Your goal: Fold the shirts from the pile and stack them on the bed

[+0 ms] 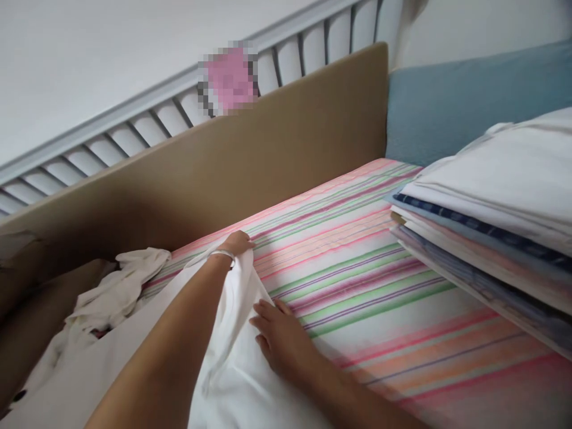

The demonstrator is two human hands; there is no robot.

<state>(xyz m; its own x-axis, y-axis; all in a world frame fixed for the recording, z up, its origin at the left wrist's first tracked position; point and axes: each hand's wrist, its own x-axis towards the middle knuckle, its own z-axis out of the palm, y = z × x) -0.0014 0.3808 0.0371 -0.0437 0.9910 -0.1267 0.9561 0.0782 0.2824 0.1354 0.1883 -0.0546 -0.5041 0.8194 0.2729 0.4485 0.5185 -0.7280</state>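
A white cloth [241, 363], bunched along one fold, lies over the striped bed sheet [330, 262]; I cannot tell what kind of garment or linen it is. My left hand [236, 244], a pale band at its wrist, is closed on the cloth's far end. Lower down and to the right, my right hand [283, 336] rests on the cloth's right edge with its fingers apart. Left of my forearm, a crumpled off-white garment [118, 292] lies near the bed's edge panel.
A tall stack of folded clothes [491, 196], white on top, stands at the right. Behind the bed runs a tan padded panel [286, 131] with grey-white railings [147, 128] beyond. A blue padded headboard [451, 101] closes the far right corner. Brown items lie at far left.
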